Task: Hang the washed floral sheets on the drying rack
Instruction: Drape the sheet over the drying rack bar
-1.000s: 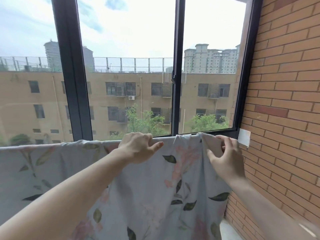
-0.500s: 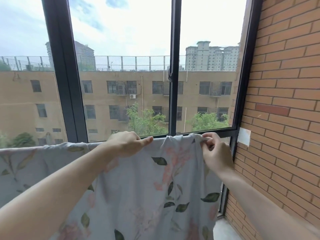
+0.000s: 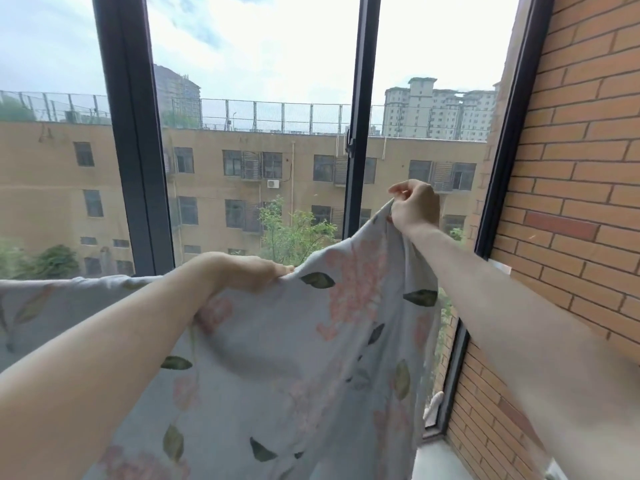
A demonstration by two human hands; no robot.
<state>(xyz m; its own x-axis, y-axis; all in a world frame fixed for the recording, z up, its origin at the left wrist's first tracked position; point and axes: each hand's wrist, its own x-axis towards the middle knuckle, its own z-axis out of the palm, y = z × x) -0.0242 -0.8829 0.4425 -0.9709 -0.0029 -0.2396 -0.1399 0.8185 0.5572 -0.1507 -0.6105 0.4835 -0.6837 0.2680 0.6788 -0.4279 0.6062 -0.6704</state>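
**Lifting the sheet's corner by the window**

Holding the floral sheet (image 3: 298, 344) with both hands, in front of a dark-framed window (image 3: 135, 168). Right hand (image 3: 414, 206) raised high beside the middle window post, fingers (image 3: 398, 192) curled together and pinching the sheet's upper corner, so that the cloth slopes up steeply from the centre to that corner. Left hand (image 3: 242, 271) lower, at the level of the sheet's top edge, knuckles up, fingers folded over the edge and clamped on the fabric. Stretching away to the left from that hand, a level top edge of pale cloth with pink blooms and green leaves, running out of view at the left border; what carries it there cannot be told, since no bar shows under the fabric. Hanging down from both hands in loose folds, filling the lower middle of the view. Standing just to the right, a brick wall (image 3: 581, 168), with the right forearm crossing in front of it. Showing through the glass, a tan apartment block (image 3: 242, 161), green treetops and pale towers under a cloudy sky.
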